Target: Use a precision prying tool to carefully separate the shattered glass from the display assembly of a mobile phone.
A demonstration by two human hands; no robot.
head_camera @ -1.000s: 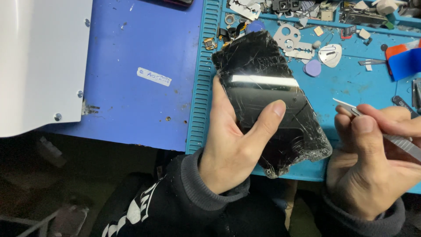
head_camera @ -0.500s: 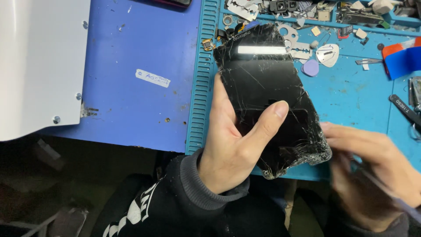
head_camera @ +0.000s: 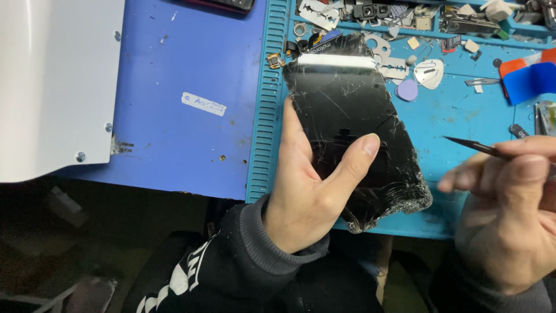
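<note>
Since half a second ago your right hand (head_camera: 509, 214) has drawn back to the right of the cracked phone screen (head_camera: 354, 124) and now pinches dark tweezers (head_camera: 472, 146), their tip pointing left at the glass without touching it. Your left hand (head_camera: 315, 185) grips the screen from below, thumb across its face, holding it tilted above the teal mat (head_camera: 457, 116) on the blue surface (head_camera: 185, 87). Small parts (head_camera: 420, 72) lie scattered beyond its top edge.
</note>
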